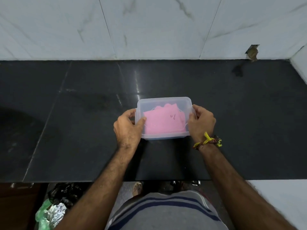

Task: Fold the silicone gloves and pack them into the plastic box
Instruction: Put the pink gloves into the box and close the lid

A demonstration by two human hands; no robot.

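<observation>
A clear plastic box (pixel 163 101) with its translucent lid on sits on the black stone counter (pixel 83 130), near the front edge. Folded pink silicone gloves (pixel 163 124) lie flat inside and show through the lid; a small dark mark is on the top one. My left hand (pixel 127 128) grips the box's left end, thumb on the lid. My right hand (pixel 200 122) grips the right end, fingers curled over the lid's rim. A yellow and brown thread band circles the right wrist.
A white marble-tiled wall (pixel 149 27) rises behind the counter, with a chipped hole (pixel 252 52) at the right. Below the counter's front edge lie a black bag, a green bag and crumpled foil (pixel 53 211) on the floor at the left.
</observation>
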